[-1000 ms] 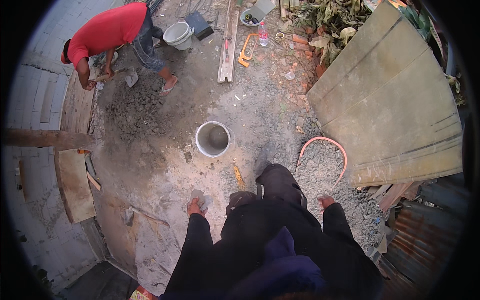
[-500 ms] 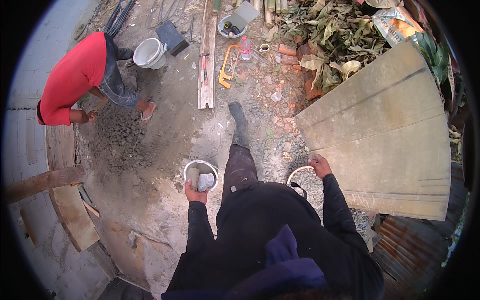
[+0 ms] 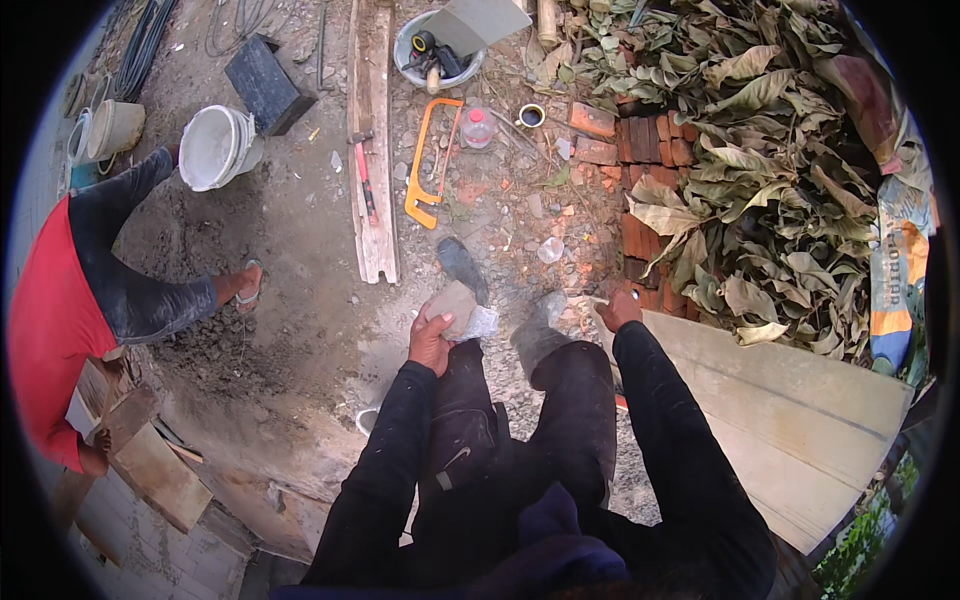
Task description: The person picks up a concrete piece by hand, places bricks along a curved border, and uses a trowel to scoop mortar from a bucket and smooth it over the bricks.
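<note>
My left hand is closed round a brownish-grey flat block, with a paler grey lump against it, in front of my legs. My right hand is closed on a thin pinkish hose, much of it hidden by my arm and leg. My boots are below the two hands. Part of a bucket shows beside my left sleeve. Ahead lie a wooden plank with a red-handled tool, an orange hacksaw and a plastic bottle.
A person in red bends over wet mortar at the left, near white buckets and a black box. A tool basin is ahead. Dry leaves cover stacked bricks at right, beside a large pale board.
I have stepped forward past the bucket. Both hands have moved up in the picture, the left with the block, the right with the hose. The person in red has shifted leftward and lower in view.
</note>
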`<state>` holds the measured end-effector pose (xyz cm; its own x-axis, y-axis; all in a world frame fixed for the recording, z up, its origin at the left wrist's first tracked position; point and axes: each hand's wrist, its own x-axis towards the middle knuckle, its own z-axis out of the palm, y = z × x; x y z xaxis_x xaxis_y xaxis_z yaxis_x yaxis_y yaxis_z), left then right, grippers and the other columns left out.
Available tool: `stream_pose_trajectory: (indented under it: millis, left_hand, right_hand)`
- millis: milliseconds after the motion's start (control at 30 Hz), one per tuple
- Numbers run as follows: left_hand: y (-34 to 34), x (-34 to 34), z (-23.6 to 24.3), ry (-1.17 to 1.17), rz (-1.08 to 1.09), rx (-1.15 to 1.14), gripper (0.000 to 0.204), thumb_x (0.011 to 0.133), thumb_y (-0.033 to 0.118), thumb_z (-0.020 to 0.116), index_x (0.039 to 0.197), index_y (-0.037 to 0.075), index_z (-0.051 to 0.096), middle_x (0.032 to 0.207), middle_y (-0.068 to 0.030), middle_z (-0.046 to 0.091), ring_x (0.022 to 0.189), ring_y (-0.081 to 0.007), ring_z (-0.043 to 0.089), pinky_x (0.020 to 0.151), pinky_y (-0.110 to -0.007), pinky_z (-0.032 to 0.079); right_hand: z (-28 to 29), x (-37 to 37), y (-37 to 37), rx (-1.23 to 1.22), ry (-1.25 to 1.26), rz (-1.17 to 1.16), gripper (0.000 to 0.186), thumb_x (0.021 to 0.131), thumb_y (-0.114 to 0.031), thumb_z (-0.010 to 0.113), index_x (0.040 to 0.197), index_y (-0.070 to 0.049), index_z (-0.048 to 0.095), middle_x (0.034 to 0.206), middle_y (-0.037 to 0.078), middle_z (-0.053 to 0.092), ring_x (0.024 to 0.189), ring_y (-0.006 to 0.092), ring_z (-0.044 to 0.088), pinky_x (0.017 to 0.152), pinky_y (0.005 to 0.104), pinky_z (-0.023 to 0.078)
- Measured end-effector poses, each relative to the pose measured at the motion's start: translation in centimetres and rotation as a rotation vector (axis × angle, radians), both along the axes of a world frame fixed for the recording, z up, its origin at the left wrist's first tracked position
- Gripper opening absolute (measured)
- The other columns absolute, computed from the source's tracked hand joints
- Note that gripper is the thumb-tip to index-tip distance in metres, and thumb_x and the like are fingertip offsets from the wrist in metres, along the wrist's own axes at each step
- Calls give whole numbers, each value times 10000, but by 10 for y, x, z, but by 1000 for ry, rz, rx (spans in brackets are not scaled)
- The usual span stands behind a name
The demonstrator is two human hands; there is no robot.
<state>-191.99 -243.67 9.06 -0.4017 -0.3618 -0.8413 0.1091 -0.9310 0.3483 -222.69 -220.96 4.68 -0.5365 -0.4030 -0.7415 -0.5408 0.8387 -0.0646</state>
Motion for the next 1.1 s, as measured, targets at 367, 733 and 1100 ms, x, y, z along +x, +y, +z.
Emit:
stream_pose_trajectory:
  millis: [367,733,1100]
  left_hand:
    - [37,-123,-166,49,150,281,600,812,52,612,1364,46,378,1271,-109,523,1163,-242,531,958,-397,456]
    - [29,-179,-165,-56,179,260,580,800,115,635,1333,77,410,1245,-79,535,1149,-222,533,957,-383,438]
    - [34,-197,-171,-133,148,284,591,779,101,654,1321,60,418,1251,-94,533,1153,-236,534,967,-403,445]
  right_hand:
    - [-280,-204,-186,44,485,421,459,887,-153,462,1341,-150,398,1386,62,422,1151,265,548,969,504,371]
    - [-310,-271,-196,39,420,583,911,704,-454,744,1447,-213,275,1368,162,393,1059,370,585,933,592,386]
    - [-336,-342,-232,-187,410,671,1090,612,-592,775,1467,-221,210,1456,121,309,1260,371,427,1039,601,313]
